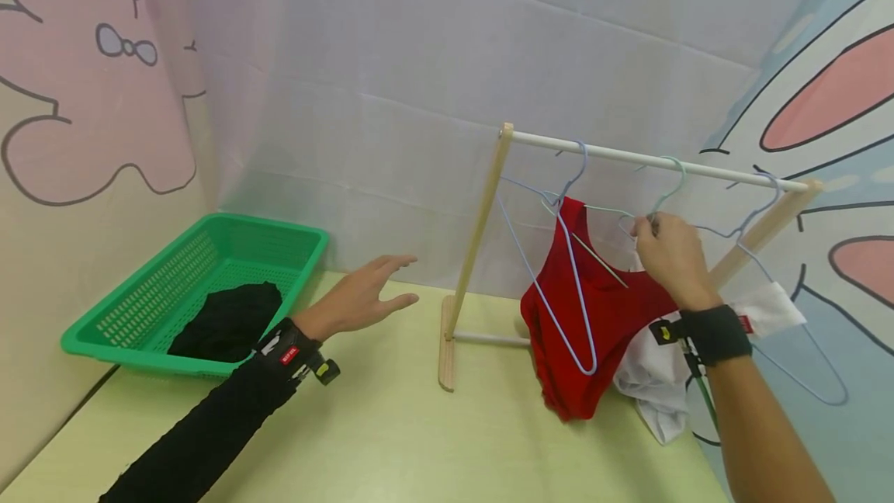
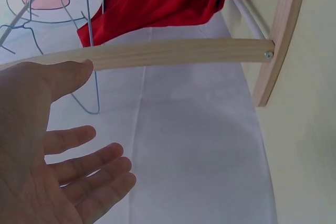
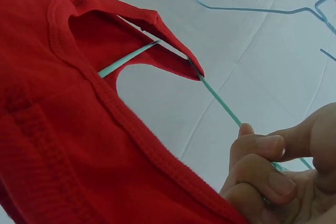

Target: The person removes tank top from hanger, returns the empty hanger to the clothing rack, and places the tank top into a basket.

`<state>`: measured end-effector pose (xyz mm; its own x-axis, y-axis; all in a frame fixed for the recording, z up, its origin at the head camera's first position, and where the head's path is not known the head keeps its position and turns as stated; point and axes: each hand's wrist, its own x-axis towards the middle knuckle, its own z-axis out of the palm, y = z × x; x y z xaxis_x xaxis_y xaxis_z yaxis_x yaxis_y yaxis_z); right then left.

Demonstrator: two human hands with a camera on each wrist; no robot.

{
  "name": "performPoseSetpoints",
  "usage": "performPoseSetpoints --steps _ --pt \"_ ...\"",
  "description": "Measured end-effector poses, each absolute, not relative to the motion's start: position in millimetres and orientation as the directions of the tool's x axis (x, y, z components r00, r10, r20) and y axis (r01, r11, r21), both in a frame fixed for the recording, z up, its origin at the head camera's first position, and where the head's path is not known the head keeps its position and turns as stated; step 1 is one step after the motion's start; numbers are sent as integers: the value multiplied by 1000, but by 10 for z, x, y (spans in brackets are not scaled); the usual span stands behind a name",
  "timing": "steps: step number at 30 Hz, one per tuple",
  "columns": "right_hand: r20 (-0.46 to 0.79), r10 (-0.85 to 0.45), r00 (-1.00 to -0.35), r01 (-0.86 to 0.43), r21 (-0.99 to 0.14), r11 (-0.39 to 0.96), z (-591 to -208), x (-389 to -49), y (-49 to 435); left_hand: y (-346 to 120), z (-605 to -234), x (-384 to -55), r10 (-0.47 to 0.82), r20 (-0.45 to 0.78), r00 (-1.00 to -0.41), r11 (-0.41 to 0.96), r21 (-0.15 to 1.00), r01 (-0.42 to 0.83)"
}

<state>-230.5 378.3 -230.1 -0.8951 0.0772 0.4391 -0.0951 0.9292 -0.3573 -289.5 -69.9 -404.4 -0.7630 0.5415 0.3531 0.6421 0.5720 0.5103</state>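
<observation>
My right hand [image 1: 673,258] grips a mint-green hanger [image 3: 223,100] just below its hook, fingers curled round the wire in the right wrist view. The hook overlaps the white rod [image 1: 621,154] of a small wooden rack. From this hanger droops a red sleeveless top [image 1: 594,324], one strap over the hanger's arm and its body slanting down toward the table. My left hand [image 1: 363,297] is held in the air left of the rack, thumb and fingers spread and touching nothing. In the left wrist view, the rack's wooden post [image 2: 178,53] stands beyond that hand.
A bare blue hanger [image 1: 583,165] hangs in front of the red top, another blue hanger [image 1: 777,192] at the rod's right end. White cloth [image 1: 653,375] shows behind the red top. On the left, a green basket [image 1: 91,341] holds black cloth [image 1: 230,320].
</observation>
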Motion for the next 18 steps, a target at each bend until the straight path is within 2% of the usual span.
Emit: performPoseSetpoints --steps 13,18 --pt "453 99 -886 -92 -380 920 -2297 -2268 3706 -113 -4152 -3085 529 411 -743 450 606 656" --pt "465 105 -879 -91 -379 921 -2308 -2267 3727 36 -4212 -3159 542 449 -711 349 649 676"
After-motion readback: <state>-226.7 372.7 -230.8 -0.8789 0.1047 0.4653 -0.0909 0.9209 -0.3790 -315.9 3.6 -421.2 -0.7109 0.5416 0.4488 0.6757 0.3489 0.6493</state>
